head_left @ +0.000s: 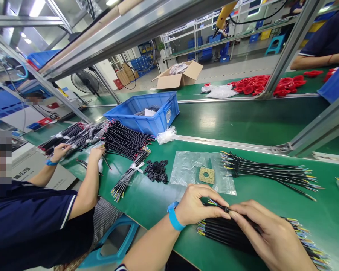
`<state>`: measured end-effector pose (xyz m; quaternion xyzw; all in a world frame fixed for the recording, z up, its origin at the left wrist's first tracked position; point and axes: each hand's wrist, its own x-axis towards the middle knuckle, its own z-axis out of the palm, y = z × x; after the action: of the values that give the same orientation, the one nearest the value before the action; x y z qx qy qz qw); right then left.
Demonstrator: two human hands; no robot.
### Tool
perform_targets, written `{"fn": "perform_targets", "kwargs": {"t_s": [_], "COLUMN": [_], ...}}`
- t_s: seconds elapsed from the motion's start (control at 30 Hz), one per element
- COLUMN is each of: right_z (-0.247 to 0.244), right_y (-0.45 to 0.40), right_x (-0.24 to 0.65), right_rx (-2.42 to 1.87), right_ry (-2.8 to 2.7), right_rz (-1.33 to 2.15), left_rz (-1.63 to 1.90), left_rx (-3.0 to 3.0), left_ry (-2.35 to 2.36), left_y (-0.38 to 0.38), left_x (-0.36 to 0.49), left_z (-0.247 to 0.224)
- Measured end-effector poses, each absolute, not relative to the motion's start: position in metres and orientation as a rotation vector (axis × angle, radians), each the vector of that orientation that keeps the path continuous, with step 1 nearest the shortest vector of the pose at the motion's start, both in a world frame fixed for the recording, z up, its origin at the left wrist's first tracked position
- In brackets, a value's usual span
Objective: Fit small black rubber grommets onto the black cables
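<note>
A black cable [222, 206] with thin coloured wires at its end is pinched between both hands. My left hand [196, 205], with a blue band at its wrist, grips the cable near the wire end. Thumb and fingers of my right hand [271, 229] close on it just beside; a dark fitting seems to sit there, its shape mostly covered. Beneath the hands lies a bundle of black cables [228, 234], partly hidden. Beyond them a second cable bundle [268, 174] rests by a clear plastic bag [183, 169] with a tan square sponge [206, 175] on it.
Small black parts [156, 171] are heaped left of the bag, beside a tied cable bundle [131, 175]. A blue bin [165, 116] stands behind. At left, a co-worker's hand [96, 153] handles cables. Metal posts [292, 49] and red parts [250, 84] are farther back.
</note>
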<state>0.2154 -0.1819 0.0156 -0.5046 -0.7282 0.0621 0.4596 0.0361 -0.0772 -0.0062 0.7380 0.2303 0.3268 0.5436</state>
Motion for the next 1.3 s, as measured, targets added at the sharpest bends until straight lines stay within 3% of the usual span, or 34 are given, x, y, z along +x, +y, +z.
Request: {"fn": "perform_targets", "kwargs": {"t_s": [0.3,0.6,0.97,1.13,1.3], "right_z": [0.019,0.029,0.026,0.006,-0.018], "right_y": [-0.183,-0.189,-0.192,-0.157,-0.102], "right_x": [0.220,0.224,0.248,0.305,0.330], "right_rx": [-1.255,-1.293,-1.365,-1.564,-1.549], "right_ry": [-1.800,-1.778,-1.796,-1.858,-1.971], "right_rz": [0.090,-0.020,-0.163,-0.455,-0.391], "left_rz": [0.808,1.246,1.349,1.417,1.440], "left_rx": [1.647,1.245,1.140,1.104,1.068], "left_ry": [0.500,0.503,0.602,0.607,0.632], "left_y": [-0.079,-0.066,-0.066,-0.063,-0.061], "left_x": [0.037,0.033,0.033,0.031,0.030], "left_z": [-0.006,-0.018,-0.008,-0.007,-0.010]}}
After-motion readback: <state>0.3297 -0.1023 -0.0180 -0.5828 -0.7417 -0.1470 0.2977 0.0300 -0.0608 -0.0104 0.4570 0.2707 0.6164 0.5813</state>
